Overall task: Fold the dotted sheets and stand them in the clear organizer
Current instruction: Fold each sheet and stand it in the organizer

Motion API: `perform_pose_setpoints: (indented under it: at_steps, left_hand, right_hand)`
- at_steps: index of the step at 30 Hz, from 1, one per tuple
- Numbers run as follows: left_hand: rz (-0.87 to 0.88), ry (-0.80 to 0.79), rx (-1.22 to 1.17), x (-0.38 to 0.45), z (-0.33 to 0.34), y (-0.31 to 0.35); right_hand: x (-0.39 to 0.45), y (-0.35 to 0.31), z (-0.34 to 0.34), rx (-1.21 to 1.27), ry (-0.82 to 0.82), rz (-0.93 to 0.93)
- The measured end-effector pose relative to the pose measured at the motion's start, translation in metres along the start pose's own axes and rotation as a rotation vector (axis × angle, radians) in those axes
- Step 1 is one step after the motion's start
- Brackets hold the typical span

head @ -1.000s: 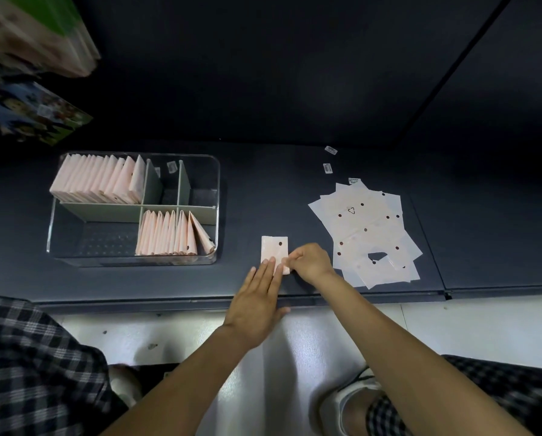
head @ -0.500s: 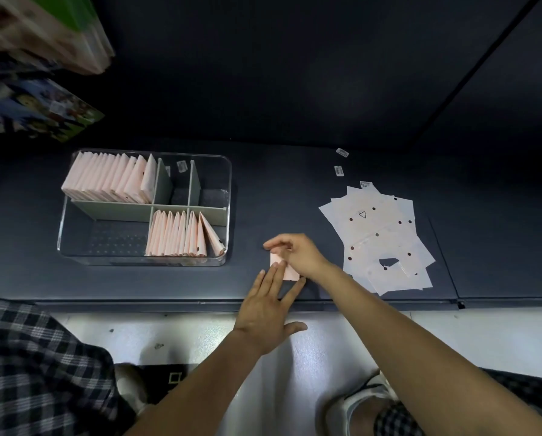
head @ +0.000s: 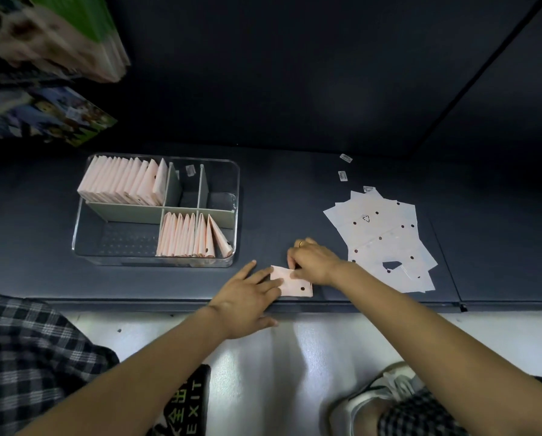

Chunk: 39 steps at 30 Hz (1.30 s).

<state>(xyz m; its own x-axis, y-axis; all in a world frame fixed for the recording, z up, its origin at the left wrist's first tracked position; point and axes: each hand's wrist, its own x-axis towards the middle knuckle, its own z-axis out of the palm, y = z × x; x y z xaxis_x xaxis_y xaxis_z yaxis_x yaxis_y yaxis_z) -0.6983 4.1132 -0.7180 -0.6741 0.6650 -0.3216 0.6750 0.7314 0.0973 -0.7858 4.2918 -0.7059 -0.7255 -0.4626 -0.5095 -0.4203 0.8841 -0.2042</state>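
Observation:
A small folded pink sheet (head: 296, 285) with a dark dot lies on the dark shelf near its front edge. My left hand (head: 247, 294) presses its left part with straight fingers. My right hand (head: 313, 261) pinches the sheet's upper right edge with curled fingers. A loose pile of flat dotted sheets (head: 386, 237) lies to the right. The clear organizer (head: 235, 184) stands to the left, with folded pink sheets upright in its back left compartment (head: 122, 180) and front right compartment (head: 191, 236).
The shelf's front edge (head: 389, 305) runs just below my hands. Small white labels (head: 345, 158) lie behind the sheet pile. Colourful packages (head: 52, 118) hang at the upper left. A shoe (head: 386, 391) and a white floor show below.
The sheet has gone from a longer flat strip to a shorter folded piece. My right hand moved over it and now pinches its upper edge, while my left hand stayed pressing the left part.

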Motion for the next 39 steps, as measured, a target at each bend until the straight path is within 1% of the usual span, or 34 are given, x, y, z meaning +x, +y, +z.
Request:
perform_pose_setpoints:
  at_steps: [1,2,4,6,7,8,9,10,12,15,17,19,22,24,26,30,32,34,37,38,39]
  left_hand:
    - [0.032,-0.011,0.004,-0.003,-0.007,-0.003]
    - [0.061,0.02,-0.004,-0.007,-0.015,-0.007]
    - [0.091,0.217,0.01,-0.017,-0.033,-0.017]
    - [0.015,0.436,0.033,-0.025,-0.047,-0.032]
    - [-0.052,0.5,0.026,-0.028,-0.051,-0.041]
    - [-0.114,0.529,0.028,-0.032,-0.055,-0.05]
    - [-0.164,0.521,0.033,-0.035,-0.056,-0.058]
    - [-0.209,0.478,0.037,-0.038,-0.055,-0.065]
    - [-0.266,0.351,0.039,-0.04,-0.048,-0.075]
    - [-0.258,0.202,0.072,-0.038,-0.039,-0.082]
    - [-0.219,0.121,0.146,-0.038,-0.036,-0.086]
    - [-0.197,0.095,0.203,-0.041,-0.035,-0.09]
    - [-0.213,0.109,0.207,-0.048,-0.035,-0.096]
    - [-0.217,0.115,0.198,-0.052,-0.033,-0.099]
    - [-0.213,0.127,0.193,-0.056,-0.031,-0.102]
    - [-0.205,0.164,0.149,-0.062,-0.03,-0.105]
    - [-0.211,0.207,0.089,-0.063,-0.031,-0.105]
    - [-0.24,0.303,-0.025,-0.066,-0.034,-0.104]
    - [-0.289,0.535,-0.189,-0.067,-0.039,-0.103]
    - [-0.309,0.563,-0.209,-0.067,-0.039,-0.103]
    - [-0.322,0.555,-0.22,-0.066,-0.038,-0.102]
  right_hand:
    - [-0.004,-0.003,0.004,0.032,-0.002,0.033]
    - [-0.009,-0.006,0.007,0.063,0.0,0.068]
    - [-0.019,-0.009,0.014,0.151,0.008,0.125]
    - [-0.028,-0.01,0.017,0.294,0.027,0.176]
    - [-0.032,-0.01,0.017,0.398,0.053,0.213]
    - [-0.036,-0.011,0.016,0.518,0.091,0.257]
    - [-0.04,-0.014,0.013,0.635,0.144,0.295]
    - [-0.042,-0.018,0.011,0.736,0.206,0.324]
    - [-0.044,-0.03,0.004,0.905,0.318,0.341]
    - [-0.041,-0.056,-0.012,1.035,0.448,0.294]
    - [-0.034,-0.074,-0.024,1.044,0.519,0.262]
    - [-0.024,-0.093,-0.035,0.996,0.582,0.232]
    - [-0.008,-0.118,-0.047,0.787,0.653,0.209]
    - [0.001,-0.132,-0.051,0.634,0.65,0.192]
    - [0.01,-0.141,-0.054,0.494,0.61,0.177]
    - [0.026,-0.152,-0.052,0.326,0.522,0.25]
    - [0.032,-0.156,-0.05,0.339,0.482,0.312]
    - [0.035,-0.158,-0.048,0.372,0.444,0.363]
    - [0.039,-0.16,-0.041,0.43,0.41,0.357]
    - [0.039,-0.161,-0.038,0.451,0.398,0.342]
    - [0.04,-0.162,-0.035,0.467,0.385,0.322]
